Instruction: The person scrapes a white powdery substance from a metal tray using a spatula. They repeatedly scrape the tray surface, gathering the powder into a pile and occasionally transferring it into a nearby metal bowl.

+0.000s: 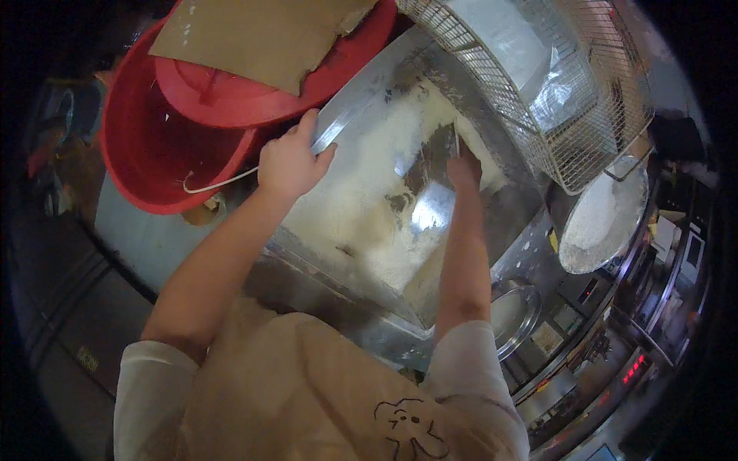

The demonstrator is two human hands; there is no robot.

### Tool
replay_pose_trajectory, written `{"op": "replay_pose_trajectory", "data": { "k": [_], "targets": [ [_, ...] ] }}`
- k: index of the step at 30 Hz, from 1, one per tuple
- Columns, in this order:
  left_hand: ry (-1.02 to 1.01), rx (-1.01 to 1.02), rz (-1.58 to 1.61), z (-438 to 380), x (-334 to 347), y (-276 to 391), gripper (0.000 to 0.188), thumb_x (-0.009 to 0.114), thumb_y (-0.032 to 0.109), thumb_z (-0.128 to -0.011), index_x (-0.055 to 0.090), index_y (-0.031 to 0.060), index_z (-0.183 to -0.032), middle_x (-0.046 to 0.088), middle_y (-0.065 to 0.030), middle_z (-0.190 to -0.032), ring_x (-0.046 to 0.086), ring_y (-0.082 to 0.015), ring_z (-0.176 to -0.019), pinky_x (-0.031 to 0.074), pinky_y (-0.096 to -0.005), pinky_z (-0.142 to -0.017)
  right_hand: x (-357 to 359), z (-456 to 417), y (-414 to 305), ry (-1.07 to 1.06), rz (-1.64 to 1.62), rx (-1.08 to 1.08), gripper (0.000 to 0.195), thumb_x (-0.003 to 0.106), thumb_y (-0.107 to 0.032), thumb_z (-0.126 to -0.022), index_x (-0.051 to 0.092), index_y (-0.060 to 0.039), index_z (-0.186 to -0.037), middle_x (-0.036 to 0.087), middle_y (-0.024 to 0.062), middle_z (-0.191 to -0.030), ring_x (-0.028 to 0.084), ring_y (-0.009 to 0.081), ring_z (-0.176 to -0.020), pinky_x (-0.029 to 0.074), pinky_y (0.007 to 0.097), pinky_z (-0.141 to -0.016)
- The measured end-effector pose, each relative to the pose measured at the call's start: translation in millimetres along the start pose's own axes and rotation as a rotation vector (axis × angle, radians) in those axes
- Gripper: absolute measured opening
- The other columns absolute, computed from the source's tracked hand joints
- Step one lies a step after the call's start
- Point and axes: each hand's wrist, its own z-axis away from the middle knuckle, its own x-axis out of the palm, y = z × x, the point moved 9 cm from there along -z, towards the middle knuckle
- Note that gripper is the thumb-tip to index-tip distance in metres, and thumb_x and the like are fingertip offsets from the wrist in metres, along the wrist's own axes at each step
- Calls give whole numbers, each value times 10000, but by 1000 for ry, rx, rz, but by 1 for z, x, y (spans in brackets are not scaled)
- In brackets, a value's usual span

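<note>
A deep metal tray (323, 299) stands before me, with pale flour-like powder (351, 219) spread and smeared over its bottom. Bare metal shows through in streaks near the middle. My left hand (293, 158) grips the tray's left rim, fingers outside and thumb over the edge. Reaching into the tray's far right part, my right hand (466, 168) holds a thin flat metal tool (456, 138), seen nearly edge-on. Its lower end is lost in shadow, so its exact kind cannot be told.
Red plastic tubs (124, 121) with a cardboard piece (253, 40) on top crowd the left. A wire basket (519, 104) leans over the far right corner. A metal bowl of white powder (594, 222) and a round metal container (516, 314) stand at right.
</note>
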Motion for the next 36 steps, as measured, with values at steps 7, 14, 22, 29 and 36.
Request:
{"op": "replay_pose_trajectory", "data": {
  "k": [7, 14, 22, 29, 36],
  "targets": [
    [-4, -25, -42, -1, -5, -1, 569, 595, 350, -742, 404, 91, -1212, 617, -178, -885, 614, -357, -696, 496, -459, -621, 26, 90, -9, -173, -106, -223, 536, 459, -118, -716, 481, -219, -1242, 556, 218, -1108, 528, 392, -1008, 407, 441, -896],
    [-31, -30, -28, -2, 2, 2, 588, 592, 362, -744, 392, 88, -1225, 614, -185, -914, 611, -369, -742, 494, -457, -658, 9, 24, -8, -129, 58, 10, 556, 438, -112, -747, 431, -242, -1287, 558, 182, -1126, 532, 371, -1021, 409, 414, -906],
    [-39, -25, -16, -2, 0, 3, 591, 599, 361, -743, 389, 94, -1226, 610, -191, -933, 610, -372, -748, 489, -464, -653, 12, 42, 12, -10, 14, -260, 543, 449, -118, -736, 454, -234, -1266, 540, 176, -1161, 545, 366, -1003, 432, 406, -875],
    [-3, -40, -26, 1, -6, -5, 585, 605, 352, -739, 400, 87, -1219, 617, -178, -924, 613, -362, -730, 493, -458, -629, 1, 40, -22, -252, -43, 8, 592, 428, -98, -720, 436, -273, -1285, 475, 175, -1250, 465, 352, -1133, 364, 405, -962],
    [-26, -22, 8, -3, -3, 3, 602, 606, 355, -730, 397, 81, -1224, 616, -185, -919, 613, -363, -727, 492, -460, -630, -5, 5, 2, -137, -5, -86, 510, 482, -154, -732, 457, -113, -1241, 528, 174, -1178, 537, 356, -1018, 437, 414, -858]
  ]
}}
